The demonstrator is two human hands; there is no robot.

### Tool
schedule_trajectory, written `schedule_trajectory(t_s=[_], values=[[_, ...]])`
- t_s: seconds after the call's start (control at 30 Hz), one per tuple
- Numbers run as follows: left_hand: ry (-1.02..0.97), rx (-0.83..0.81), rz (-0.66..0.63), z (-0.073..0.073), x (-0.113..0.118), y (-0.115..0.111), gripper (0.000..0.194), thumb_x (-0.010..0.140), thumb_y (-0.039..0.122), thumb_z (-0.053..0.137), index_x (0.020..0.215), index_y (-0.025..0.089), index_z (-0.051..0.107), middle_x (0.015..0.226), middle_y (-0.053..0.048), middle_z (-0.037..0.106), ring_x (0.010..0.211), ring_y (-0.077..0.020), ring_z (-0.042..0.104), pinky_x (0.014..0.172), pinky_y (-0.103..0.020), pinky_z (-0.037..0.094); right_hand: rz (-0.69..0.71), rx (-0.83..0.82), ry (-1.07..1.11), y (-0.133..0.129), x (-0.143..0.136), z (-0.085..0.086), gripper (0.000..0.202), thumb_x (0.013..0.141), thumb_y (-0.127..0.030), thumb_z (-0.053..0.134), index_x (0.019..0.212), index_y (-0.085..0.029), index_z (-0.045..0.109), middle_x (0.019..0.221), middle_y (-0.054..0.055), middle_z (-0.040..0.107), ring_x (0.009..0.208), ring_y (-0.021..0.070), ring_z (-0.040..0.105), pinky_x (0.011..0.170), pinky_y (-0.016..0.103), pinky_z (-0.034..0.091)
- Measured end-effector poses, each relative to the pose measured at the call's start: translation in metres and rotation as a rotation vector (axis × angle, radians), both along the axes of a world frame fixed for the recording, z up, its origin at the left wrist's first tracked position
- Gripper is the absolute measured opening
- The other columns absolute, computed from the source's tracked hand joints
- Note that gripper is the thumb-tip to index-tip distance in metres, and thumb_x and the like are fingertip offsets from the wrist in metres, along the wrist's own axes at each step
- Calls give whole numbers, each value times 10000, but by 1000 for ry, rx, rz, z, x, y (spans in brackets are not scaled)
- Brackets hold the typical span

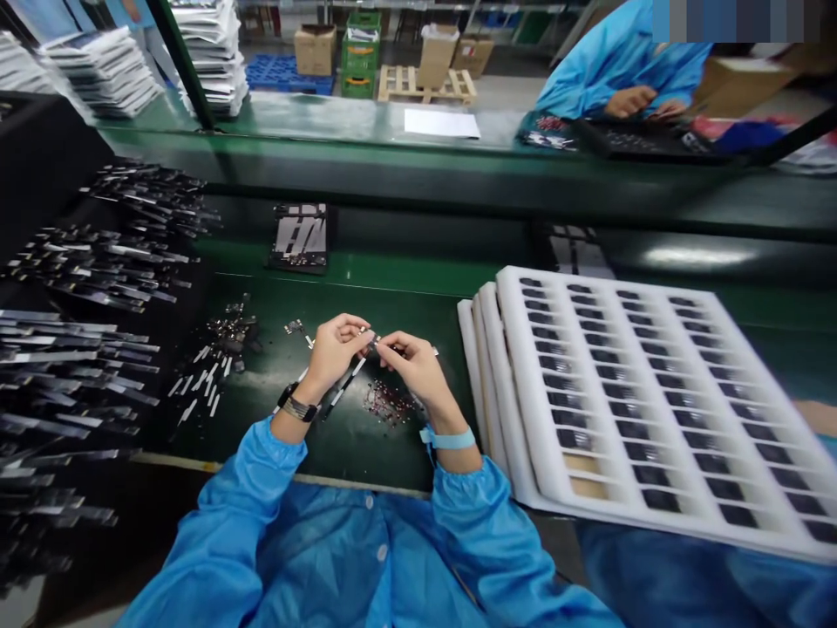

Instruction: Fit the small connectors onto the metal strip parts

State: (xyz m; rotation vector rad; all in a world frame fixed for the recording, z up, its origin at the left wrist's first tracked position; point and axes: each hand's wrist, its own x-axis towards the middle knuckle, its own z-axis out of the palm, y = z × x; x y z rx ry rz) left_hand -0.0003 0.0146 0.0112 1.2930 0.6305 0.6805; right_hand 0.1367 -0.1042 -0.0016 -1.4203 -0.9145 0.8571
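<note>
gently does it: left hand (335,351) and right hand (417,366), nearly closed, pinch a small dark-silver part (372,342) (tiny reddish bits (389,404) at six o'clock)

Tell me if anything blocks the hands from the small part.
Nothing visible does: the left hand and right hand meet at the small part, held at their fingertips. The reddish bits lie on the bench, out of the way.

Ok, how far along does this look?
Most slots in the white foam tray hold dark pieces. The left hand and right hand pinch a small part. Tan-bottomed slots at its near corner look unfilled. Strips lie in bunches; whether finished or waiting, I can't tell.
</note>
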Motion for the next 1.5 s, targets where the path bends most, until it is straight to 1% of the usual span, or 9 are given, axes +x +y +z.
schedule_trajectory(t_s=[0.13, 0.23, 0.43, 0.53, 0.67, 0.9, 1.1, 1.3, 1.5], values=[[19, 15, -12, 2, -1, 1, 330, 769, 378, 877, 935, 139, 721, 632, 13, 655, 564, -120, 617, 587, -244, 497, 27, -23, 20, -1, 1, 3, 344, 898, -538, 800, 859, -200, 755, 685, 13, 694, 638, 165, 592, 642, 310, 448], [48, 36, -26, 3, -2, 0, 313, 760, 368, 873, 924, 138, 737, 640, 10, 657, 576, -120, 614, 603, -248, 499, 47, -58, 52, -1, 1, 4, 385, 870, -577, 814, 843, -199, 749, 663, 15, 693, 618, 165, 580, 618, 306, 443], [101, 114, 15, 4, -2, -1, 282, 754, 343, 866, 913, 145, 743, 686, 7, 669, 621, -114, 622, 625, -234, 497, 28, -77, 73, -1, -1, 0, 420, 851, -605, 826, 823, -196, 735, 658, 14, 690, 616, 159, 575, 621, 302, 454], [84, 54, -45, 3, -5, 3, 325, 748, 370, 887, 915, 142, 726, 648, 15, 656, 589, -118, 623, 605, -238, 498, 65, -62, 131, -2, -1, 1, 399, 846, -579, 847, 851, -192, 749, 681, 15, 700, 625, 155, 582, 641, 304, 466], [47, -40, -115, 2, -8, 8, 396, 729, 399, 922, 936, 130, 719, 667, -3, 693, 584, -123, 648, 612, -246, 524, 98, -48, 204, -3, -2, 4, 404, 826, -572, 876, 865, -187, 764, 691, 17, 704, 625, 151, 589, 647, 304, 480], [46, -63, -119, 4, -10, 9, 405, 713, 398, 940, 930, 131, 729, 690, -7, 707, 592, -116, 657, 623, -242, 541, 113, -57, 275, -3, -4, 4, 417, 806, -574, 896, 864, -182, 766, 690, 20, 711, 588, 139, 566, 605, 298, 471], [47, -70, -128, 5, -10, 9, 409, 706, 406, 947, 918, 138, 722, 674, 2, 694, 575, -112, 648, 607, -239, 536, 98, -48, 253, -3, -5, 6, 434, 791, -599, 899, 867, -198, 751, 695, 18, 710, 599, 150, 575, 606, 306, 488], [51, -96, -158, 8, -10, 9, 452, 673, 429, 971, 898, 134, 713, 651, 8, 684, 551, -112, 640, 582, -240, 533, 122, -29, 193, -6, -3, 8, 418, 831, -587, 876, 888, -193, 748, 706, 24, 718, 612, 156, 596, 626, 311, 505], [34, -100, -170, 10, -11, 9, 449, 681, 422, 976, 897, 131, 708, 649, 7, 684, 550, -113, 644, 580, -238, 534, 130, -17, 207, -7, -4, 10, 400, 846, -575, 871, 887, -206, 724, 708, 17, 712, 599, 155, 598, 607, 308, 507]])
